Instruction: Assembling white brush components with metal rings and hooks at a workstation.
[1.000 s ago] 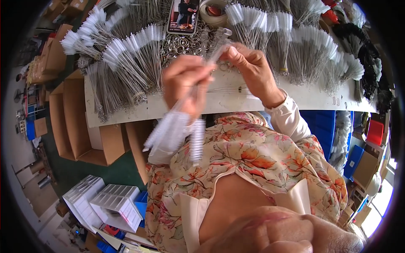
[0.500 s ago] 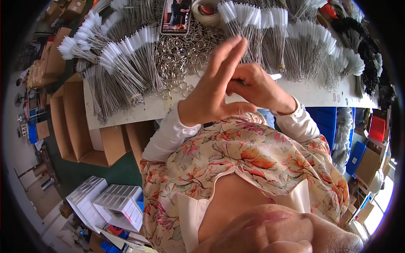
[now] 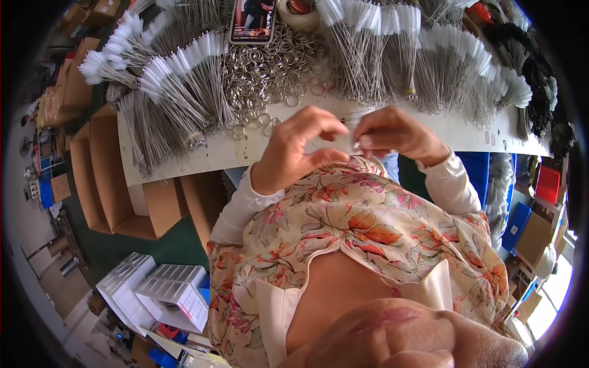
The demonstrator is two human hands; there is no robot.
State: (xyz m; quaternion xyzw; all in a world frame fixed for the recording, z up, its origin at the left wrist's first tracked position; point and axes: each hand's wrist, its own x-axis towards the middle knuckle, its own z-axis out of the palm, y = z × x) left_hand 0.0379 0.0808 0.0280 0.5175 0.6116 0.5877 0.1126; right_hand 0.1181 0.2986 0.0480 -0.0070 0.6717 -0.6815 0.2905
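Observation:
My left hand (image 3: 300,147) is raised over the table's near edge, its thumb and fingers curved and apart with nothing seen between them. Just to its right, my right hand (image 3: 400,136) is closed in a pinch on a small shiny metal piece (image 3: 357,146), too small and blurred to name surely. The two hands face each other with a narrow gap. Beyond them lies a heap of loose metal rings (image 3: 273,64), a few strays (image 3: 270,126) nearer the edge. White-bristled wire brushes stand in bundles to the left (image 3: 178,92) and right (image 3: 362,55).
A phone (image 3: 253,21) with a lit screen lies behind the rings, beside a roll of tape (image 3: 300,15). Black-bristled brushes (image 3: 521,61) are at the far right of the white table (image 3: 215,156). Open cardboard boxes (image 3: 123,184) stand below left; a blue bin (image 3: 473,175) is below right.
My left hand has dropped toward the table edge and its stretched fingers have curled. My right hand has shifted right and down, away from the left, uncovering the small metal piece in its pinch.

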